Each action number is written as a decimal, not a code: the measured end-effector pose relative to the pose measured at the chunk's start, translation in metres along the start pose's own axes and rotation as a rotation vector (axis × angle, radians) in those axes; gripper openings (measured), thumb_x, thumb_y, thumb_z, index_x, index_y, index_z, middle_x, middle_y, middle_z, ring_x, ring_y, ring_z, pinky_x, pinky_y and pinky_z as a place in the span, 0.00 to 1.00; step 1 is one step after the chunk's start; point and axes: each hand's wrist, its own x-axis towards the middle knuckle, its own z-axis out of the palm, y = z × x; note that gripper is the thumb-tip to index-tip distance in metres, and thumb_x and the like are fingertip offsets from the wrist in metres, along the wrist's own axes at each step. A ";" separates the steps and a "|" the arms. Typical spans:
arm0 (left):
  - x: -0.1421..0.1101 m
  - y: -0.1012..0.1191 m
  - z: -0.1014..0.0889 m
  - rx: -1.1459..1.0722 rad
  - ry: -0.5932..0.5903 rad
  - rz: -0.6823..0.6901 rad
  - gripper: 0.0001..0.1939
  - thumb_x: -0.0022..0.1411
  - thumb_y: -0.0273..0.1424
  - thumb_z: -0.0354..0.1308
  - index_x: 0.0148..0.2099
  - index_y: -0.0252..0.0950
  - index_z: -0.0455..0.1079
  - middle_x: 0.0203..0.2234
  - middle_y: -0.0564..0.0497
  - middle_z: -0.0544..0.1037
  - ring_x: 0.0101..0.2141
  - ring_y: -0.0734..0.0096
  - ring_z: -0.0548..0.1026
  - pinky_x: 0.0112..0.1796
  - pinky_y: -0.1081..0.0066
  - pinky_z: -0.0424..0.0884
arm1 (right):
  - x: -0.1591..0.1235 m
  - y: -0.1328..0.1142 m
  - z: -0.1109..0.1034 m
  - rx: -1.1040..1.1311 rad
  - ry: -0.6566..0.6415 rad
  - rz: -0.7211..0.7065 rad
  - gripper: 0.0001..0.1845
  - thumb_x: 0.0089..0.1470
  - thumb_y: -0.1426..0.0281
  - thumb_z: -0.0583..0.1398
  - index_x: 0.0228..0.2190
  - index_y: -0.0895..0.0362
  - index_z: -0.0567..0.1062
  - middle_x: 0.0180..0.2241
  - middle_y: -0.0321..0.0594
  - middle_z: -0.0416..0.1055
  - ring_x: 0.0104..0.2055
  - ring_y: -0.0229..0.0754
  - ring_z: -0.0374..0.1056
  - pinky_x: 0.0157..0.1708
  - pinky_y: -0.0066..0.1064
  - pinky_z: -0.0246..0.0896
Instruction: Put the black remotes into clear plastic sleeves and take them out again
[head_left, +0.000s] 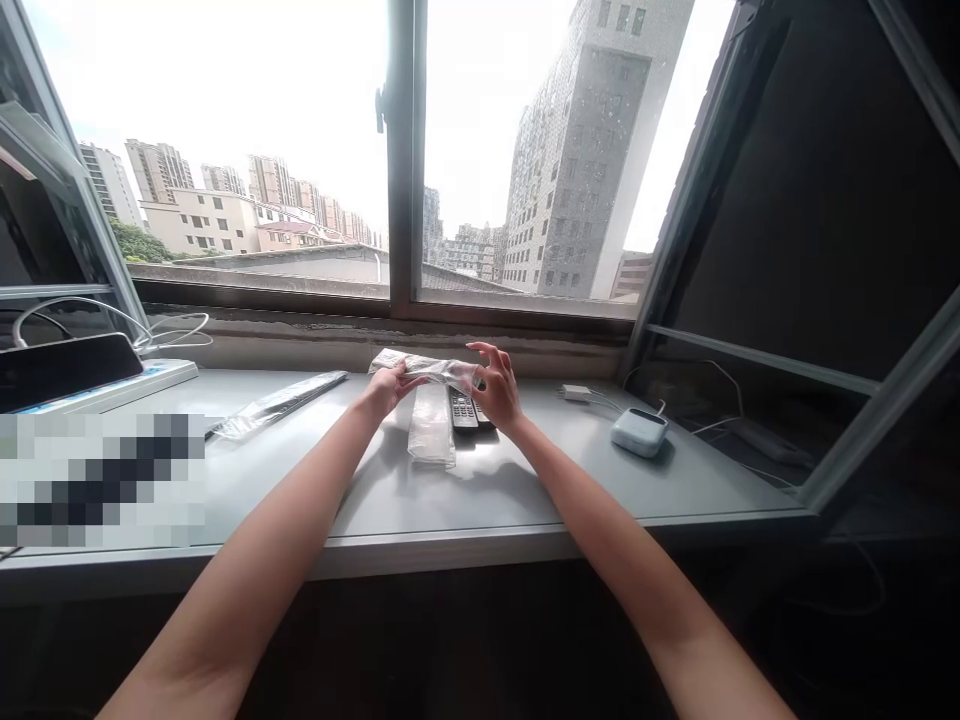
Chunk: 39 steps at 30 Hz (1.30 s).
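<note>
A clear plastic sleeve (431, 369) is stretched crosswise above the desk between my two hands. My left hand (391, 385) is closed on its left end. At the right end, the thumb and a finger of my right hand (495, 385) pinch the plastic, while the other fingers are raised and curled. Below, a second clear plastic sleeve (432, 430) lies lengthwise on the desk. Right beside it lie black remote controls (463, 412) with rows of buttons, partly hidden behind my right hand.
On the left a long plastic-wrapped item (289, 400) lies slanted, near a device with a dark screen (71, 372) and white cables. A pale blue box (639, 432) and a white charger (575, 393) sit on the right. The grey desk (450, 510) meets a window behind.
</note>
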 end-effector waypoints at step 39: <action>0.009 0.022 -0.033 -0.204 0.489 0.137 0.19 0.71 0.22 0.38 0.57 0.29 0.65 0.27 0.49 0.76 0.21 0.76 0.75 0.25 0.80 0.75 | 0.005 -0.006 -0.021 -0.070 0.160 -0.147 0.10 0.61 0.61 0.60 0.43 0.46 0.78 0.49 0.41 0.70 0.48 0.48 0.64 0.49 0.42 0.60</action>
